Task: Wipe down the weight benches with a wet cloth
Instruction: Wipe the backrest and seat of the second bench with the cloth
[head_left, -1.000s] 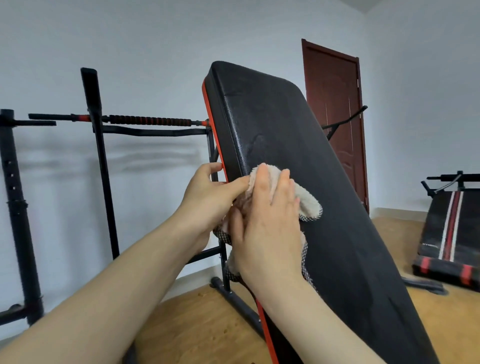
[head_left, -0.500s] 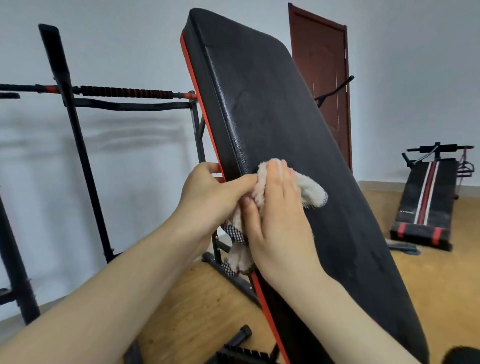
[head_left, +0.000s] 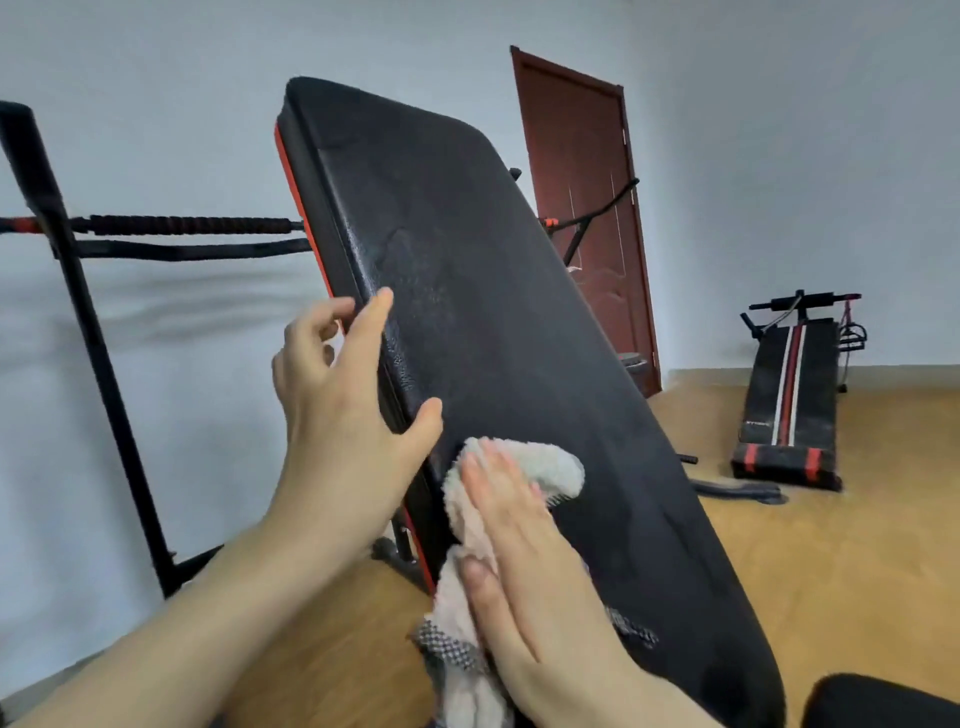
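Observation:
The black padded bench back (head_left: 493, 291) with a red side edge stands steeply tilted in front of me. My right hand (head_left: 511, 525) lies flat with straight fingers on a pale fluffy cloth (head_left: 540, 462), pressing it against the pad's lower left part. The cloth's checkered hem (head_left: 447, 644) hangs down below my palm. My left hand (head_left: 343, 395) holds the pad's left edge higher up: thumb and forefinger lie on the front face, the other fingers curl behind the edge.
A black rack with a ribbed bar (head_left: 187, 226) stands at the left against the wall. A dark red door (head_left: 582, 208) is behind the bench. A second, striped bench (head_left: 789, 395) lies on the wooden floor at the right. Another black pad (head_left: 878, 701) shows at the bottom right corner.
My left hand let go of the cloth and moved up to hold the pad's left edge. My right hand slid down the pad with the cloth, now pressing it alone.

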